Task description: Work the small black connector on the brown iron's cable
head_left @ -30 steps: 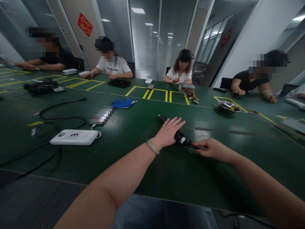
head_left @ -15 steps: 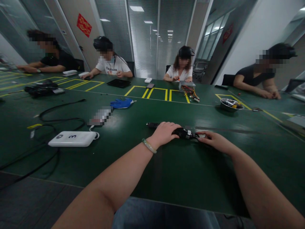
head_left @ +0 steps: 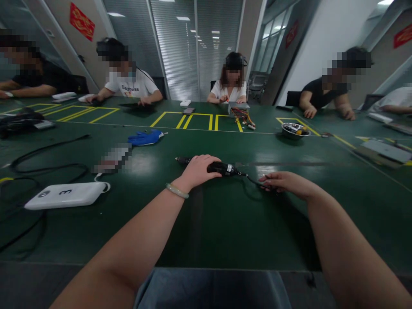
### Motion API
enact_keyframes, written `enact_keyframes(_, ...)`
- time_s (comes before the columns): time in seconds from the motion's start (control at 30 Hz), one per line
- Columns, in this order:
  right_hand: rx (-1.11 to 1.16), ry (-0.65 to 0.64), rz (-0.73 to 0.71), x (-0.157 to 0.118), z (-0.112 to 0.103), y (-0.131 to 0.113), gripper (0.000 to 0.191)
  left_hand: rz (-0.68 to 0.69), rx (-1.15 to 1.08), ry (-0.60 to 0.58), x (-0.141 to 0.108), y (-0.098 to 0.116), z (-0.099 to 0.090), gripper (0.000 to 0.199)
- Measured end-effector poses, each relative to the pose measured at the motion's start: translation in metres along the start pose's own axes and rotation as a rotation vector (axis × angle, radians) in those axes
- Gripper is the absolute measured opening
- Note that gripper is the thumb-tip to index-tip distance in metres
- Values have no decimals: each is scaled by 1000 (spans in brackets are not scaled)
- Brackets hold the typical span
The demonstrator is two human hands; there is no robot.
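Observation:
A black electric screwdriver (head_left: 222,168) lies on the green table in front of me, its bit end pointing left. My left hand (head_left: 198,171), with a pale bangle at the wrist, is wrapped over its body from above and hides the middle. From the tool's right end, beside a small metal ring, runs a dark cord (head_left: 252,180). My right hand (head_left: 283,182) pinches this cord a short way from the tool, fingers closed. Part of the cord sags towards the table under the fingers.
Left of me lie a white power bank (head_left: 66,195), a blurred-out phone (head_left: 112,159), a blue glove (head_left: 146,137) and black cables (head_left: 48,165). Beyond are a metal bowl (head_left: 296,131) of small parts and a metal box (head_left: 236,108) with coloured wires. Several people sit across the table.
My right hand has moved away from the screwdriver's end and now holds the cord further along. The view has turned right. Across the table, a person has tilted up a black tray.

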State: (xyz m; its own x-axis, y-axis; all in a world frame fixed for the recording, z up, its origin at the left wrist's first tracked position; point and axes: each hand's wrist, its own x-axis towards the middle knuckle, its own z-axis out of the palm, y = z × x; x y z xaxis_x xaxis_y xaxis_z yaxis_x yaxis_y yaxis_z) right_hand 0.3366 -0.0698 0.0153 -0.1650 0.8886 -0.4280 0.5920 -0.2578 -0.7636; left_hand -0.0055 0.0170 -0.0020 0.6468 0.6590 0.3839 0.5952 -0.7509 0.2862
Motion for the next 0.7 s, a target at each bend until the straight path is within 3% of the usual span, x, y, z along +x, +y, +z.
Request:
enact_keyframes(0.17,-127,125,-46,12,7,3,41,49,43,-28,1,9,2,47)
enact_keyframes(0.3,27,217,-182,23,15,6,34,133,26,-33,2,21,6,52)
enact_keyframes(0.43,127,269,-321,20,30,-8,16,221,58,-3,5,38,12,52)
enact_keyframes(0.53,125,229,-398,13,46,-23,14,244,100,24,7,46,17,46)
enact_keyframes(0.7,-32,41,-428,10,70,-36,12,253,113,-37,6,50,22,35)
